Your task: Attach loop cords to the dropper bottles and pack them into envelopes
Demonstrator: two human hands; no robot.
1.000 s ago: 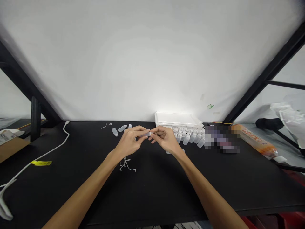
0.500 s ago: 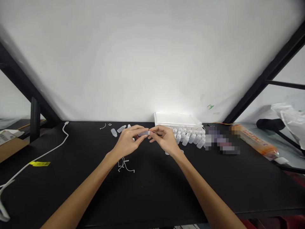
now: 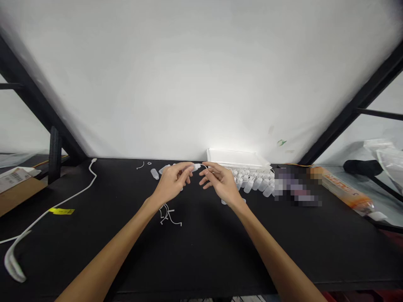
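Pale wall (image 3: 201,75) behind a black tabletop (image 3: 201,256)

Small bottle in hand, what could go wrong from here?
The small bottle could slip: the left hand has only a fingertip grip on it.
The left forearm might sweep the loose white strips beside it.
The right hand could knock the clustered bottles close by.

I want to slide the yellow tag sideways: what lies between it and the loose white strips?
Black tabletop, then the left forearm, as the head view shows.
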